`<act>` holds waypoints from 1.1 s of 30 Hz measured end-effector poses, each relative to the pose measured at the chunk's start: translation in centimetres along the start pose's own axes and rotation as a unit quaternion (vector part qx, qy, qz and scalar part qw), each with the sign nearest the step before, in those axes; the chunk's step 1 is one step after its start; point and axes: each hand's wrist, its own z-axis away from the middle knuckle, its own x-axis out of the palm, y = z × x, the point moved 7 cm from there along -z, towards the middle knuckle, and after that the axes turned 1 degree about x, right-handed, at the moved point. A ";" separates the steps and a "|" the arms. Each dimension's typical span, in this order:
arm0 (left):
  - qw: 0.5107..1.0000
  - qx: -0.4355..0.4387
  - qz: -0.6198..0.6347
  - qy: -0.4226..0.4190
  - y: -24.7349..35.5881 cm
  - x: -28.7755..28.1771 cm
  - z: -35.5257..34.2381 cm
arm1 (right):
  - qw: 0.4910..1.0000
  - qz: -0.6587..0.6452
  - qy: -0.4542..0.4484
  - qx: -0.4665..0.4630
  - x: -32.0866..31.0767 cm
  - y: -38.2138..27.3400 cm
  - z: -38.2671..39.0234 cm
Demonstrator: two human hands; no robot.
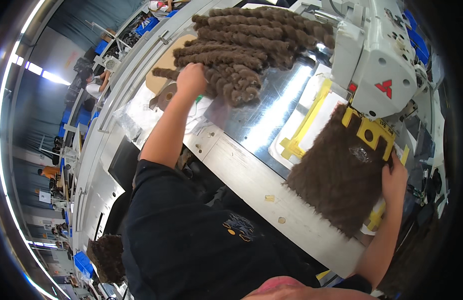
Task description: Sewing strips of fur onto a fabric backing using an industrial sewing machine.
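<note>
1. The metal worktable (261,165) runs under both hands, a polished plate set into it between them.
2. The white industrial sewing machine (381,55) stands just above the right hand, its head over a yellow clamp frame (374,132).
3. The stack of brown fur pieces (246,45) lies at the far left of the table, heaped in rolled layers, touching the left hand and spreading beyond it.
4. The flat brown fur panel (339,175) lies under the clamp frame, its lower edge hanging over the table's near edge, directly left of the right hand.
5. The left hand (191,80) is stretched out to the stack, fingers curled into its near edge; it looks closed on a piece, though the grip itself is hidden by the fur.
6. The right hand (394,180) rests on the panel's right edge, fingers pressing it flat beside the clamp; the hands are well apart.
7. Judged from this, the panel is being seated at the machine while a piece is fetched from the stack. The next move calls for keeping the panel square under the clamp and lifting only one piece free without dragging the heap.
</note>
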 end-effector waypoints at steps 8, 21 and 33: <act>0.989 0.099 -0.107 -0.012 -4.7 5.8 2.0 | 1.000 -0.006 0.001 0.013 0.0 0.5 0.0; 0.873 0.326 0.140 0.335 10.2 -14.8 6.5 | 0.979 -0.148 0.023 -0.137 -6.7 -12.3 3.3; 0.677 0.535 0.505 0.035 34.1 -16.4 17.5 | 0.778 -0.608 0.104 -0.114 -8.8 -12.4 5.3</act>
